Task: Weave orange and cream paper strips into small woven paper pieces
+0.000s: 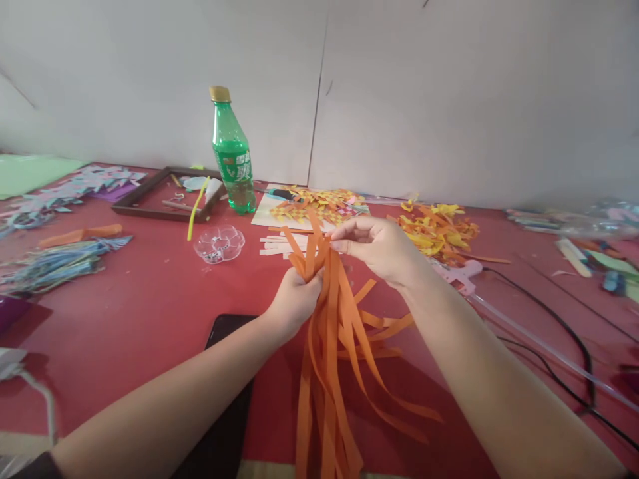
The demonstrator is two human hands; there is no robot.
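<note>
My left hand (298, 296) is closed round a bunch of long orange paper strips (329, 346). Their short ends stick up above the fist, and the long ends hang down past the front of the table. At the top of the bunch, my right hand (377, 246) pinches with thumb and forefinger at the end of an orange strip. Several more orange strips lie on the table just behind the bunch. Beyond the hands, a yellow and orange woven paper piece (319, 205) rests on a pale sheet, with pale cut strips (284, 245) in front of it.
A green drink bottle (233, 156) stands near the wall, beside a brown frame (164, 211) and a clear flower-shaped dish (219, 245). A pink glue gun (462, 274) with a black cord lies right. A black phone (224, 399) is under my left forearm. Yellow-orange paper curls (439, 233) are piled behind.
</note>
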